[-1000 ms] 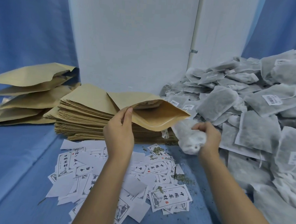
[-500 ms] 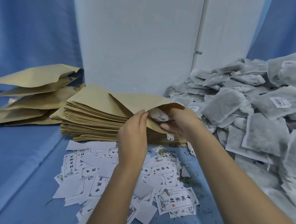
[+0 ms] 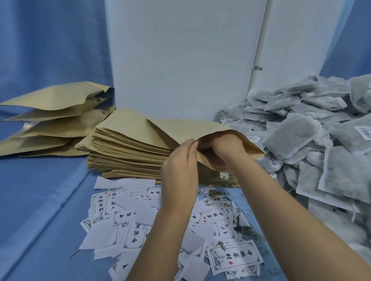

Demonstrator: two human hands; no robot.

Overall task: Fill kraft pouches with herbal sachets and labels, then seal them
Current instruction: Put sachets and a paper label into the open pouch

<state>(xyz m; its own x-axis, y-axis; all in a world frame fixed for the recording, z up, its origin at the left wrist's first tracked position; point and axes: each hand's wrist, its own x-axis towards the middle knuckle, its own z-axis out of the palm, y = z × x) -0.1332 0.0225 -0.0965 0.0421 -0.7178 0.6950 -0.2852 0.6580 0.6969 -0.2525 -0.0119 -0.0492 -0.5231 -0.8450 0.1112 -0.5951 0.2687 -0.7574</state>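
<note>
the left hand (image 3: 179, 168) is pinching open the flat tan kraft paper pouch (image 3: 202, 129) so the right hand (image 3: 226, 146), grip hidden, is reaching inside.

Fingers of right hand (image 3: 227, 146) hidden inside open brown kraft paper pouch (image 3: 181, 127), grey mesh sachet heap (image 3: 349, 178) cut off at right, white barcode sticker (image 3: 368, 132) print illegibly small

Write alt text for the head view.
The left hand pinches open the mouth of a kraft pouch above the stack, while the right hand reaches inside, fingers hidden. Labels lie scattered in front, and a sachet heap sits to the right.
</note>
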